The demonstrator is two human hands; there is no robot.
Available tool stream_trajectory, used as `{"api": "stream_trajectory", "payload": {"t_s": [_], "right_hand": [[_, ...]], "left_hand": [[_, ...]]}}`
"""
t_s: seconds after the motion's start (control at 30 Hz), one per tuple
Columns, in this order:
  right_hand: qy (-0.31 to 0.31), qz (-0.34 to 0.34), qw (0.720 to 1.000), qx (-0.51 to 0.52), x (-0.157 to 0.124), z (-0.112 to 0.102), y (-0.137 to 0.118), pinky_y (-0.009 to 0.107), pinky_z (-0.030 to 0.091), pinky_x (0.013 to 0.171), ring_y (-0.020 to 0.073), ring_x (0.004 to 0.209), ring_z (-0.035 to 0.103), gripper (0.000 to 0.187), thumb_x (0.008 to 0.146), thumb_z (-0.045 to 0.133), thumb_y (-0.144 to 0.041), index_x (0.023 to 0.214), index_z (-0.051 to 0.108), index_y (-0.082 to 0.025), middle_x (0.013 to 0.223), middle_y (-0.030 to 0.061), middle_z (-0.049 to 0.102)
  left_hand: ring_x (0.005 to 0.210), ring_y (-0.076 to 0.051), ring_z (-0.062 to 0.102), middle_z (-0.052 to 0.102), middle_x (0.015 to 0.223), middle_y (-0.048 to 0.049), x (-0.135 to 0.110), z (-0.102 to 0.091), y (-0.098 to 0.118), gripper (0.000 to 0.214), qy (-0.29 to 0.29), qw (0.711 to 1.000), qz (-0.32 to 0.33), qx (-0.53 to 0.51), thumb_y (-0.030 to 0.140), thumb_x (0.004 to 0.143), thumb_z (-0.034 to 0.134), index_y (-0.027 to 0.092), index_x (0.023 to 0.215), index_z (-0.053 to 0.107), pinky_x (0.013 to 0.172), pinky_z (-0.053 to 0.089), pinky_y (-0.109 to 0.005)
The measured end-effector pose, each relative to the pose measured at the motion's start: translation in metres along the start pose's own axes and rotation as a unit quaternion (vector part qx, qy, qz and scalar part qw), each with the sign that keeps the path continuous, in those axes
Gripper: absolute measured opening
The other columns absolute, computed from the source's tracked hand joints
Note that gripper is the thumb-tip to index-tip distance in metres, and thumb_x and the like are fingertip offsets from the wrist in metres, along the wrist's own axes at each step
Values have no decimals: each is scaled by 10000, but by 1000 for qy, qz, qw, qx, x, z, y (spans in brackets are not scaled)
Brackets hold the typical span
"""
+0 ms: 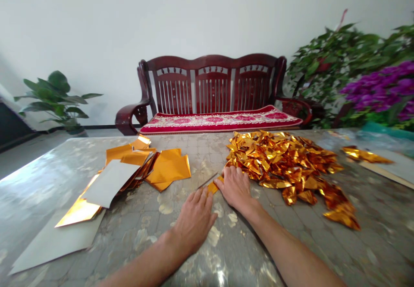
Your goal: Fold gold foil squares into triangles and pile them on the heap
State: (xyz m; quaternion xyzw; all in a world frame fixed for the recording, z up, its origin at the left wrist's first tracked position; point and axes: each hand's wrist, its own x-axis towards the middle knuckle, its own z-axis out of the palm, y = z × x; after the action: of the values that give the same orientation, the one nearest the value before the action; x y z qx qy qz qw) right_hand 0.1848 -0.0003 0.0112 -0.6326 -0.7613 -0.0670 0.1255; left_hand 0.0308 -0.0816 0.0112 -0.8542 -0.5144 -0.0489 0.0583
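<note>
A small folded piece of gold foil paper lies on the table between my hands, with a thin darker edge showing behind it. My left hand is closed over its near left end, fingers together and pressing down. At its right end my right hand holds it, thumb against the paper and the other fingers curled beyond. Both hands partly hide the piece. Just right of my right hand spreads a heap of folded gold foil pieces. To the left lie loose gold foil sheets.
Among the left sheets are a pale sheet and a larger grey board. Clear plastic and another board rest at the right. Beyond the patterned table stands a wooden bench, with plants either side.
</note>
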Motion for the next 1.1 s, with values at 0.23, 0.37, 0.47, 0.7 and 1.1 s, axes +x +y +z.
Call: {"api": "stream_trajectory", "payload": {"t_s": [0.23, 0.37, 0.47, 0.7, 1.1], "right_hand": [[-7, 1, 1000, -8, 9, 2, 13, 365, 366, 774, 290, 1003, 535, 257, 942, 558, -416, 1026, 586, -175, 1063, 121, 631], [-10, 18, 1000, -7, 10, 1, 23, 338, 360, 730, 266, 953, 560, 200, 943, 569, -365, 1007, 603, -179, 1031, 107, 647], [36, -15, 999, 9, 5, -4, 35, 340, 359, 753, 242, 933, 561, 137, 954, 557, -294, 987, 631, -183, 996, 87, 652], [59, -281, 956, 51, -10, -15, 24, 345, 336, 810, 215, 949, 511, 140, 937, 604, -292, 842, 694, -242, 909, 20, 685], [102, -333, 937, -30, -4, 1, 3, 344, 321, 741, 206, 808, 504, 129, 929, 595, -185, 805, 629, -197, 824, 27, 638]], "left_hand": [[1260, -305, 537, 557, 1382, -190, -5, -14, -3, 380, -53, 998, -41, 19, 182, 950, 457, 90, 1304, 561, 1006, 467, -444], [1159, -285, 591, 616, 1300, -151, -5, -14, -15, 334, -45, 999, -13, 2, 126, 943, 419, 126, 1211, 618, 960, 482, -439], [1102, -285, 603, 645, 1222, -140, -3, -14, -16, 308, -36, 999, -11, -8, 122, 938, 421, 134, 1161, 635, 929, 489, -445], [1078, -265, 588, 650, 1174, -125, 10, -11, -11, 297, -45, 998, -18, -32, 74, 916, 430, 128, 1127, 632, 940, 478, -404], [1025, -224, 606, 693, 1075, -67, 9, -20, -38, 190, -34, 996, -16, -86, 153, 911, 516, 178, 1028, 663, 943, 460, -347]]}}
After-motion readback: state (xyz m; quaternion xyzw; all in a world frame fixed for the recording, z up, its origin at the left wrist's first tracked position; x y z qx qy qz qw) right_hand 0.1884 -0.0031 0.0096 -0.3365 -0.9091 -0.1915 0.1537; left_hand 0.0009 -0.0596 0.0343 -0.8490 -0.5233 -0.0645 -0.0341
